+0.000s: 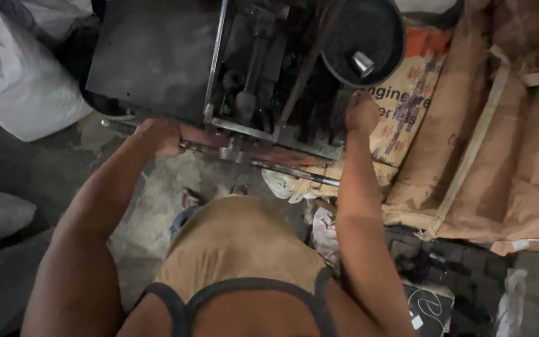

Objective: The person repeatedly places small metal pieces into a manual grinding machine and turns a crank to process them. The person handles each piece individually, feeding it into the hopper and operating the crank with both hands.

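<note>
The left hand (pixel 160 136) is closed around a metal bar (pixel 263 163) running left to right, slanting slightly downward, while the right hand (pixel 361 113) is fisted at the wheel (pixel 369 31) rim.

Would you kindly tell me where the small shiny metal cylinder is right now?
In the head view, the metal cylinder sits at the upper right, on the dark round wheel of the machine, just above the right hand.

There is one dark machine (pixel 157 56) at 12 o'clock, with one black wheel (pixel 363 37) and one long metal rod (pixel 269 165). Two hands are on it. Two white sacks (pixel 14 87) lie at 10 o'clock, several brown bags (pixel 506 156) at 3 o'clock.
</note>
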